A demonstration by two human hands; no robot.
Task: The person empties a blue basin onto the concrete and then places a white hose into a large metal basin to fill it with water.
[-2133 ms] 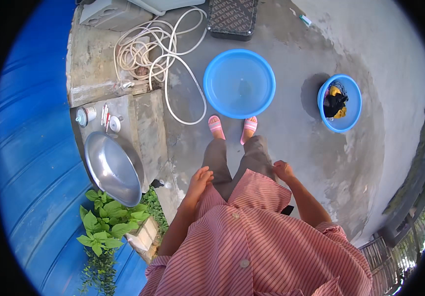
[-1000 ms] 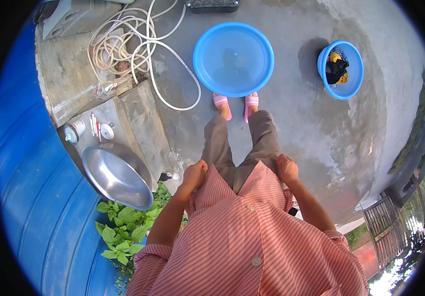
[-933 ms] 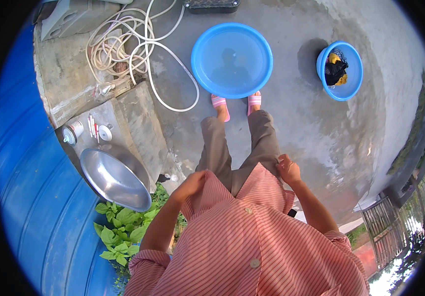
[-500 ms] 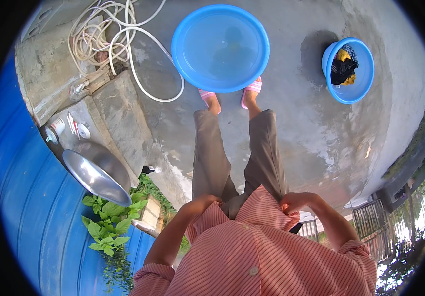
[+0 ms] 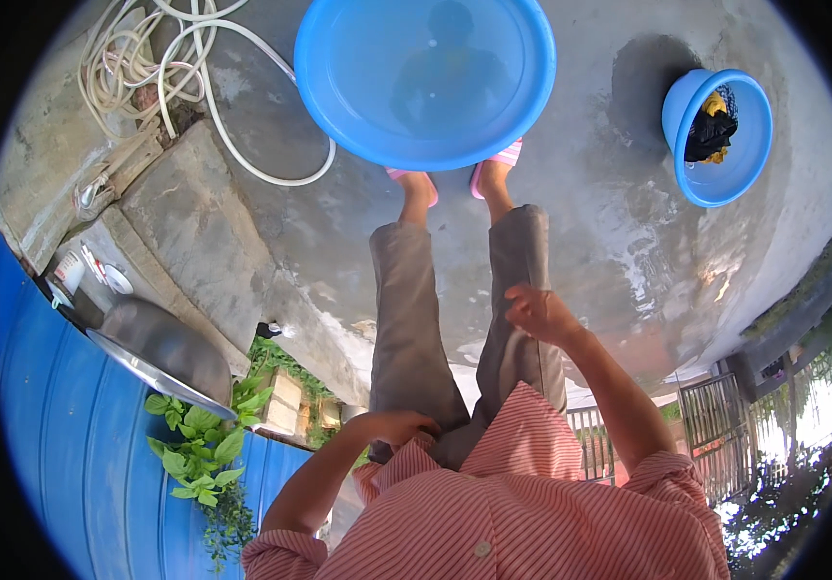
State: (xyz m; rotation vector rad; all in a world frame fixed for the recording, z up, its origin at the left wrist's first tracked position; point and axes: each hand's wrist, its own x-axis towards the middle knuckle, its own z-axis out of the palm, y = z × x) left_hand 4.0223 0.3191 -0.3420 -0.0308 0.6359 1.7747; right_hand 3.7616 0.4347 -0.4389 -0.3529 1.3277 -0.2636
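My left hand point(image 5: 398, 426) is at my left upper thigh, beside the hem of my striped shirt point(image 5: 406, 464). Its fingers are bent against the cloth, and whatever they pinch cannot be made out. In front of the right leg of my grey-brown trousers point(image 5: 402, 319), my right hand point(image 5: 540, 314) hangs in the air, loosely bent, fingers apart and holding nothing. A wide blue basin point(image 5: 425, 155) stands on the floor by my feet in pink-and-white slippers point(image 5: 506, 155). Water in it shows a dark reflection.
A smaller blue basin point(image 5: 749, 159) at the right holds dark and yellow cloths point(image 5: 711, 133). A coiled white hose point(image 5: 280, 179) lies at the left. Beyond a concrete ledge point(image 5: 198, 208) are a metal bowl point(image 5: 169, 343), leafy plants point(image 5: 198, 440) and blue sheeting point(image 5: 58, 416).
My right hand has left the shirt's edge and moved forward over my right trouser leg. The left has moved slightly forward at the thigh. The large basin appears nearer and larger.
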